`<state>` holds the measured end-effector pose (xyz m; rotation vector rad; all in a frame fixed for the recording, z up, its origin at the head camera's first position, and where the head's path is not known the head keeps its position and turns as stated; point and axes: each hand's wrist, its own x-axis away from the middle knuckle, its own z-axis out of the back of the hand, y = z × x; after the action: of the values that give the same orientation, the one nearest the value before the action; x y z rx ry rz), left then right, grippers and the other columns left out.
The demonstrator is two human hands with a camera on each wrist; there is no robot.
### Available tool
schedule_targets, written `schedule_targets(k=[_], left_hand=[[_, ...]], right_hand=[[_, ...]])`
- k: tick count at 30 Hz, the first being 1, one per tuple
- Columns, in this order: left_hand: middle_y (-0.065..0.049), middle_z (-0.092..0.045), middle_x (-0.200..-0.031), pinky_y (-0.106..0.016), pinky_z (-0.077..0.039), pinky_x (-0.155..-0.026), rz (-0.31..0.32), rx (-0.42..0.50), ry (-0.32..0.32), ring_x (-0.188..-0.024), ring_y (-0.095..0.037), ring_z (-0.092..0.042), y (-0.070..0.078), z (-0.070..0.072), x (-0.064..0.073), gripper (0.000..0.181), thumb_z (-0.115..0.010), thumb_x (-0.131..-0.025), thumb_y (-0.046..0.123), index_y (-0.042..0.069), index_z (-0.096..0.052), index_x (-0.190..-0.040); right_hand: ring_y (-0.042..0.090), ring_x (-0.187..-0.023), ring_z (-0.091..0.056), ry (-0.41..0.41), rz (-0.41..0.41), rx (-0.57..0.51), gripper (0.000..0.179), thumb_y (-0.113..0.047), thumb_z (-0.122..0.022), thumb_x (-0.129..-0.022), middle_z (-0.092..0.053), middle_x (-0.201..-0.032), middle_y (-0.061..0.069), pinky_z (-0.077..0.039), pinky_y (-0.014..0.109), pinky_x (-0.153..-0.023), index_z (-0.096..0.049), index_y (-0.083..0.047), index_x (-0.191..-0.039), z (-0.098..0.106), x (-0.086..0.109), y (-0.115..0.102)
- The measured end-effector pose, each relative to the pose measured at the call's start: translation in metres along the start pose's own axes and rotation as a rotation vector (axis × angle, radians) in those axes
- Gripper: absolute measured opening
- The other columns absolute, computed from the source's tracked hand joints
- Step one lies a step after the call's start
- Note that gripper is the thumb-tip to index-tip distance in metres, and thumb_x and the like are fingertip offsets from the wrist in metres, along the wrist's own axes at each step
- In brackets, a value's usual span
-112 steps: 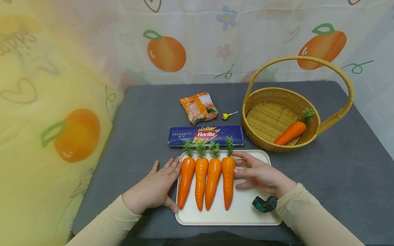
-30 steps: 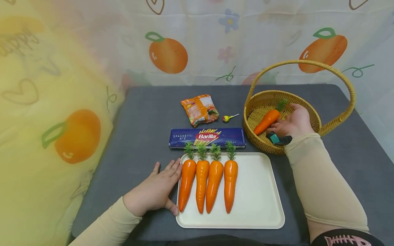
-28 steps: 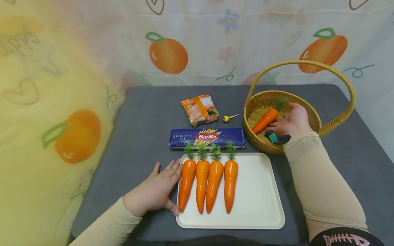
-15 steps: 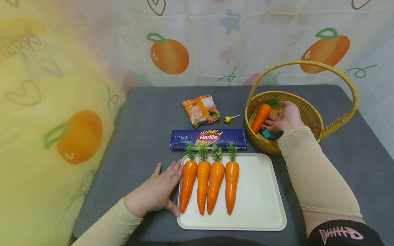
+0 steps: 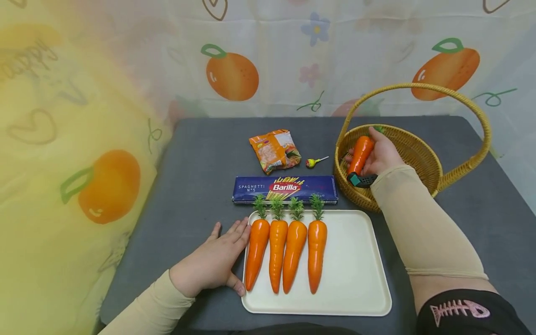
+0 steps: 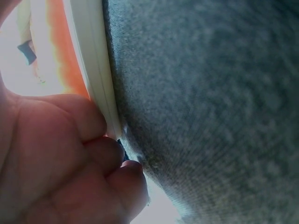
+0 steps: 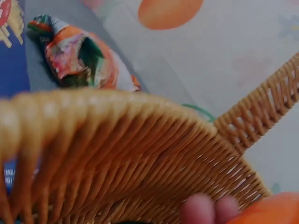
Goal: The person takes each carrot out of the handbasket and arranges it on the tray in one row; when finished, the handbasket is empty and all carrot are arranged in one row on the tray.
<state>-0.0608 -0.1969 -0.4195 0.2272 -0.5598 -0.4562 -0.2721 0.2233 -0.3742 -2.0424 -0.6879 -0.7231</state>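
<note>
In the head view my right hand (image 5: 383, 151) is inside the wicker basket (image 5: 423, 153), holding a carrot (image 5: 361, 151) with the thumb near its green top and the fingers behind it. The right wrist view shows two fingertips (image 7: 205, 210) beside the orange carrot (image 7: 268, 212), below the basket's rim. My left hand (image 5: 211, 263) lies with spread fingers at the left edge of the cream tray (image 5: 356, 265), fingertips against its rim. Several orange carrots (image 5: 316, 256) with leafy tops lie side by side on the tray's left half.
Behind the tray lies a blue spaghetti box (image 5: 251, 188), close to the basket. Farther back are an orange snack packet (image 5: 274, 151) and a lollipop (image 5: 311, 163). The basket's tall handle (image 5: 481, 121) arches over its opening. A printed curtain (image 5: 268, 56) hangs behind the grey table.
My right hand moved from the tray's carrots to the basket, shifted the carrot there leftward and more upright, and now grips it. The left hand stayed at the tray's edge.
</note>
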Motion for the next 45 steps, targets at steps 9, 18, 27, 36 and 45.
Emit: schedule_targets(k=[9, 18, 27, 36, 45], left_hand=[[-0.014, -0.01, -0.186, -0.076, -0.002, -0.132, -0.004, -0.012, -0.001, -0.171, -0.038, -0.019, 0.001, 0.001, -0.001, 0.152, -0.098, -0.059, 0.068, 0.003, -0.026, -0.175], [-0.015, -0.01, -0.186, -0.077, -0.002, -0.132, -0.015, -0.011, -0.005, -0.172, -0.038, -0.018, 0.001, 0.001, -0.002, 0.151, -0.097, -0.06, 0.069, 0.002, -0.026, -0.174], [-0.016, -0.01, -0.186, -0.079, -0.002, -0.131, -0.019, -0.01, -0.007, -0.171, -0.04, -0.018, -0.001, 0.001, -0.002, 0.149, -0.097, -0.061, 0.068, 0.002, -0.026, -0.174], [-0.015, -0.009, -0.186, -0.078, -0.002, -0.131, -0.016, -0.026, -0.007, -0.171, -0.04, -0.017, -0.003, 0.0, -0.004, 0.151, -0.096, -0.06, 0.07, 0.002, -0.025, -0.175], [-0.016, -0.008, -0.186, -0.078, -0.003, -0.131, -0.012, -0.029, -0.006, -0.171, -0.041, -0.016, -0.005, -0.001, -0.004, 0.152, -0.096, -0.06, 0.071, 0.001, -0.024, -0.175]], right_hand=[[0.026, -0.118, -0.068, -0.098, 0.146, -0.104, 0.041, -0.044, -0.076, -0.103, -0.07, -0.121, 0.005, -0.053, 0.039, -0.112, -0.063, -0.02, -0.134, 0.0, 0.017, 0.006], [0.03, -0.124, -0.068, -0.156, 0.287, -0.299, 0.043, -0.036, -0.075, -0.106, -0.068, -0.137, 0.008, -0.053, 0.042, -0.116, -0.064, -0.014, -0.141, 0.008, 0.043, 0.015], [0.037, -0.103, -0.07, -0.345, 0.437, -0.378, 0.037, -0.032, -0.067, -0.111, -0.07, -0.117, 0.017, -0.062, 0.048, -0.096, -0.063, -0.004, -0.135, 0.011, 0.08, 0.037], [0.037, -0.1, -0.078, -0.555, 0.477, -0.253, 0.047, -0.037, -0.05, -0.115, -0.076, -0.114, 0.021, -0.065, 0.046, -0.099, -0.066, 0.003, -0.132, 0.017, 0.104, 0.098], [0.032, -0.11, -0.078, -0.557, 0.392, -0.141, 0.043, -0.037, -0.045, -0.117, -0.077, -0.12, 0.016, -0.063, 0.044, -0.105, -0.07, -0.004, -0.132, 0.032, 0.109, 0.151]])
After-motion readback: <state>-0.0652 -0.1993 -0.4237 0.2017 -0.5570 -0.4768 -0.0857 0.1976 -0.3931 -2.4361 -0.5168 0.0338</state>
